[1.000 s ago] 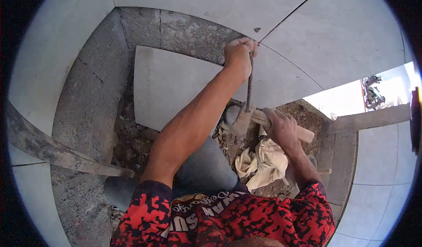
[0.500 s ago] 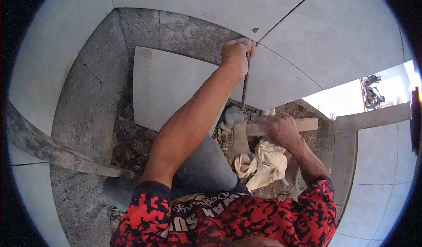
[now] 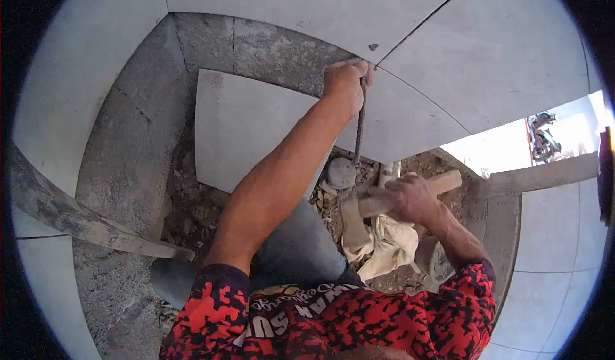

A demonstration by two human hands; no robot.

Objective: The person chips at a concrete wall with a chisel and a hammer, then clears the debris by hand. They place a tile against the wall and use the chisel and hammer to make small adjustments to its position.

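My left hand (image 3: 346, 86) is closed around a thin ribbed metal rod (image 3: 360, 126), against the edge of the large pale tiles (image 3: 410, 113). The rod's far end is down beside a round grey lump (image 3: 341, 173) in the rubble. My right hand (image 3: 413, 198) grips the wooden handle (image 3: 445, 182) of a hammer, whose blurred head (image 3: 354, 222) hangs apart from the rod, over a cream cloth (image 3: 394, 248). A loose pale tile (image 3: 250, 126) lies under my left forearm.
A worn wooden plank (image 3: 96, 225) reaches in from the left over rough concrete (image 3: 128, 142). Broken rubble (image 3: 186, 209) surrounds my legs. Pale floor tiles (image 3: 557, 232) are at the right, and a motorcycle (image 3: 543, 139) stands outside beyond a concrete sill (image 3: 544, 173).
My right hand and the hammer have shifted slightly toward my body, and the hammer head is now farther from the rod. My left hand stays in nearly the same place.
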